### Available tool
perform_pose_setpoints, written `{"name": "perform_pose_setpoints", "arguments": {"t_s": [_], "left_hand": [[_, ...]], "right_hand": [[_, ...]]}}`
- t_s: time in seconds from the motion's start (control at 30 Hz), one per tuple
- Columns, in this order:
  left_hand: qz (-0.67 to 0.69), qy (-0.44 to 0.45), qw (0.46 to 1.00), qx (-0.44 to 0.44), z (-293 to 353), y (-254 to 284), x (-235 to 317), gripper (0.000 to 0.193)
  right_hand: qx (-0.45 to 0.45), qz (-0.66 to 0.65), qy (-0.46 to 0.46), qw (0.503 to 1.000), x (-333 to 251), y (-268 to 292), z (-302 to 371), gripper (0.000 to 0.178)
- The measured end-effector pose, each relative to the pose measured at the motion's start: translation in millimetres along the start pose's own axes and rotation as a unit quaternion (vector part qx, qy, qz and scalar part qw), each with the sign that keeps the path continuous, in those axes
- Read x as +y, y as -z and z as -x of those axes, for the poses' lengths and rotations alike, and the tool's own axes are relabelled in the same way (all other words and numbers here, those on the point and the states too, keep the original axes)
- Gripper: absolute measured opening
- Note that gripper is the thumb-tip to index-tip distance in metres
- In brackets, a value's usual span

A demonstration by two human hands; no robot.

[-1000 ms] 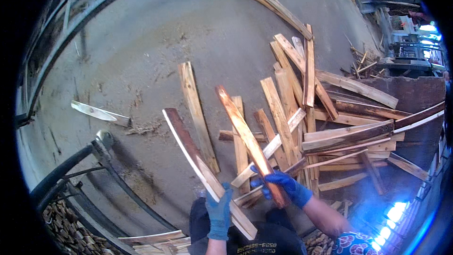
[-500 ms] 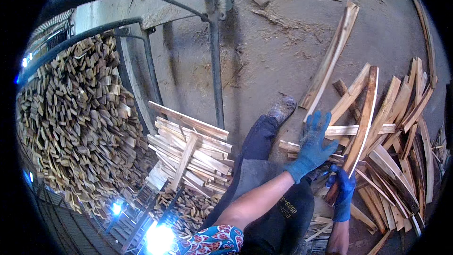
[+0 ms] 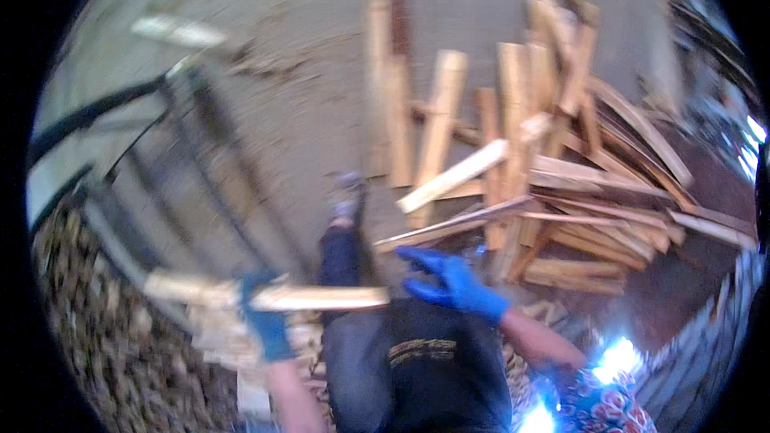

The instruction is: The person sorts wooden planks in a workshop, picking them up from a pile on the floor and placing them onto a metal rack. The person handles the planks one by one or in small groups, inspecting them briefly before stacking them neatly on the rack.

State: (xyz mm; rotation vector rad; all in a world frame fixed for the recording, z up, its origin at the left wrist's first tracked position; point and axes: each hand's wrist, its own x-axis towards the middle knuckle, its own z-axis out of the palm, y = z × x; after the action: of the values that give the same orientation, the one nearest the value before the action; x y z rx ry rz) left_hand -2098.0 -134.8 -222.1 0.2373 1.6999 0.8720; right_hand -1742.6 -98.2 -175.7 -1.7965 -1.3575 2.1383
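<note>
My left hand, in a teal work glove, is closed around a pale wooden slat. That slat lies crosswise, left of and partly over my dark-trousered leg, above a stack of similar slats. My right hand, in a blue glove, is empty with its fingers apart. It hovers just in front of my lap, close to the near end of a thin slat in the loose pile. The picture is smeared by motion, so fine detail on the left fingers is lost.
A loose pile of wooden slats spreads over the floor to the right. On the left stands a dark metal tube frame, with a large heap of short wood pieces below it. A dark cloth covers my lap.
The view has swung to the right. The right hand has let go of the slat it gripped. My left hand, open before, now holds a slat and has moved left over the stack.
</note>
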Motion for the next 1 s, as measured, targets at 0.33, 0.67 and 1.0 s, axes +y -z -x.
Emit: {"name": "perform_pose_setpoints", "arguments": {"t_s": [0.33, 0.67, 1.0], "left_hand": [[-0.251, 0.169, 0.889, 0.345, -36, 254, -31, 0.057], [-0.317, -0.055, 0.898, -0.3, 24, -232, -84, 0.066], [-0.554, -0.082, 0.72, -0.41, 64, -277, -119, 0.075]], "right_hand": [[0.235, -0.136, -0.174, 0.946, 192, 13, 20, 0.054], [0.419, -0.553, -0.132, 0.707, 223, 25, -136, 0.037], [0.25, -0.556, -0.108, 0.786, 164, 36, -3, 0.036]]}}
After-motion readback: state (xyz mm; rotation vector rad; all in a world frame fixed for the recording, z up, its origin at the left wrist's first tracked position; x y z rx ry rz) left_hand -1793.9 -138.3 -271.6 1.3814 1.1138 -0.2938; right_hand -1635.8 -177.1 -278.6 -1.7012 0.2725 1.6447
